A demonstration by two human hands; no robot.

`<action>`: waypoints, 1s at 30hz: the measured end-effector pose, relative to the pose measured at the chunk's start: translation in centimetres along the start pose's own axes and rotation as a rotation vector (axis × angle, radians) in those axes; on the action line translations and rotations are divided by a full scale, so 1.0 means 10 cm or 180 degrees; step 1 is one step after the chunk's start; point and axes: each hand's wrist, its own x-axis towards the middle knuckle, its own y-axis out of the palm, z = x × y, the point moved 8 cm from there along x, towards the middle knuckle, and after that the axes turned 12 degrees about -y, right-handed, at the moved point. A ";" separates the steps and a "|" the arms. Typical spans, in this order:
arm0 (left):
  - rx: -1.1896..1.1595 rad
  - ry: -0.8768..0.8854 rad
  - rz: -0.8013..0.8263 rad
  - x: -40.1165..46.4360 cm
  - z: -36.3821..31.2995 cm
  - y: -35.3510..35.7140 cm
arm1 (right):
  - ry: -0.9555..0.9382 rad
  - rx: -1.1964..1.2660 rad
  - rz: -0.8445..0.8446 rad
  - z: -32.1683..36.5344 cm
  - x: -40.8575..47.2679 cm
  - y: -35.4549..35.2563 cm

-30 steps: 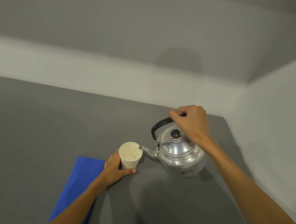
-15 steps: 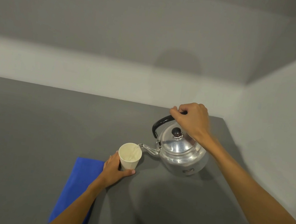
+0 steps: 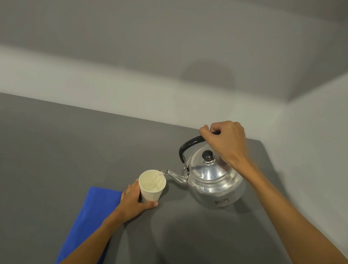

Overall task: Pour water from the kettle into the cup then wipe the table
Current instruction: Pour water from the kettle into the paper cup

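- I see the cup (image 3: 151,186) standing on the table (image 3: 29,155), with the kettle (image 3: 213,180) just at its 3 o'clock, spout tip over the cup's rim.
- The cloth (image 3: 89,225) lies flat at the cup's 7 o'clock, under my left forearm.
- Walls stand behind and right of the table.

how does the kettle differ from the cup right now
The kettle is shiny metal, held tilted above the table by the right hand; the cup is pale, matte and stands upright, steadied by the left hand. The kettle is lidded, the cup open-topped. The kettle looks much bigger. Each is held by one hand.
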 end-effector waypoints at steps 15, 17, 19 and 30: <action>-0.0018 -0.0007 0.0033 0.00 0.00 0.00 | -0.0051 -0.0051 -0.0019 0.03 0.03 -0.02; -0.0016 -0.0018 0.0048 0.00 0.00 0.00 | -0.0064 -0.0056 -0.0012 0.03 0.04 -0.03; -0.0008 -0.0019 0.0038 -0.01 0.00 0.00 | -0.0075 -0.0059 -0.0005 0.04 0.04 -0.04; -0.0002 -0.0014 0.0016 0.00 0.00 0.00 | -0.0083 -0.0110 0.0019 0.09 0.08 -0.11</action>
